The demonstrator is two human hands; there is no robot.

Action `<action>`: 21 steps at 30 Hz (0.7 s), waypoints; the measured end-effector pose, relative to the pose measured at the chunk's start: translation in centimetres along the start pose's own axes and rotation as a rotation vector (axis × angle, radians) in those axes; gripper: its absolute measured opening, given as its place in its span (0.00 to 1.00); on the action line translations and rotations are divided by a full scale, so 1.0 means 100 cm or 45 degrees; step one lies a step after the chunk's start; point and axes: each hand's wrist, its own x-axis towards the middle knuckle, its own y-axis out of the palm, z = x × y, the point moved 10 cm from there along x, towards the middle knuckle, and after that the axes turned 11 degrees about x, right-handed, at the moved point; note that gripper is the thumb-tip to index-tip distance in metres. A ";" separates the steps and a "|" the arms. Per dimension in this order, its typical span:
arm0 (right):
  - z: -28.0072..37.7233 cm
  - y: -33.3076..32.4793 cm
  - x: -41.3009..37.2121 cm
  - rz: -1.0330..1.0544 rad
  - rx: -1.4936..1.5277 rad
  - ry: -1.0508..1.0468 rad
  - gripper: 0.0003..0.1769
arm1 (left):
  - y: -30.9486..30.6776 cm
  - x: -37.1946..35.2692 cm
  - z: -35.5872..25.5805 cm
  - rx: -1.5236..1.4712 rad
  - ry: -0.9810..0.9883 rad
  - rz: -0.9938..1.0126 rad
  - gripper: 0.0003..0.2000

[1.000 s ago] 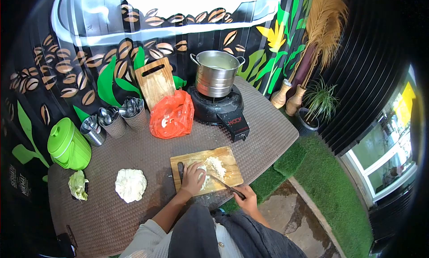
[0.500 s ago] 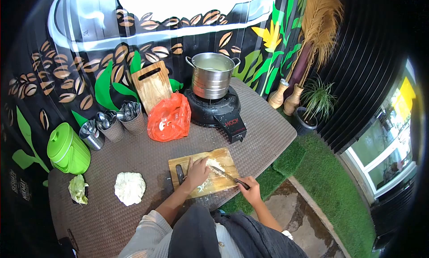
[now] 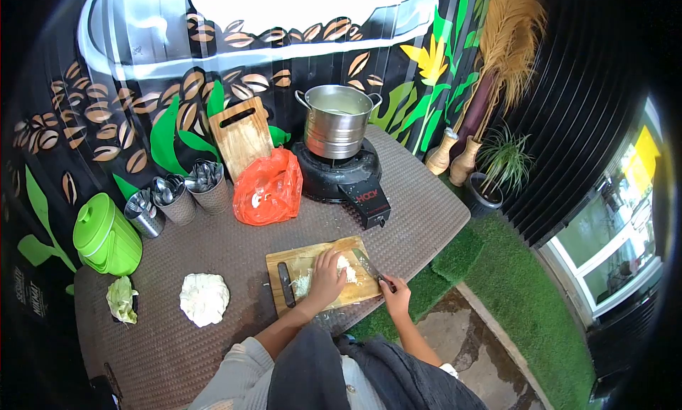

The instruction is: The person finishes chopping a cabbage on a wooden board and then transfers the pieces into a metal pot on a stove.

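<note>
On the wooden cutting board (image 3: 361, 294) lies chopped pale food (image 3: 348, 269), in a small heap with loose bits around it. My left hand (image 3: 327, 276) is spread flat over the board, at the left side of the heap. Wrapped round the dark handle of a knife (image 3: 369, 266), my right hand (image 3: 395, 295) is at the board's right edge. The knife's blade lies over the board, to the right of the heap, pointing away from me.
A pot (image 3: 337, 129) stands on a black stove (image 3: 330, 179). Near it are a red plastic bag (image 3: 273, 190), an upright board (image 3: 245, 143) and cups of cutlery (image 3: 177, 200). Cabbage (image 3: 204, 299), a leaf piece (image 3: 122, 300) and a green container (image 3: 110, 236) are at left.
My left hand has moved right and opened out over the board. The knife has swung away from the left hand toward the board's right side, and the chopped heap has changed shape.
</note>
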 end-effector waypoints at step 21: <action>0.027 0.043 -0.048 0.116 -0.089 0.189 0.18 | 0.050 -0.002 0.001 0.139 -0.270 -0.017 0.33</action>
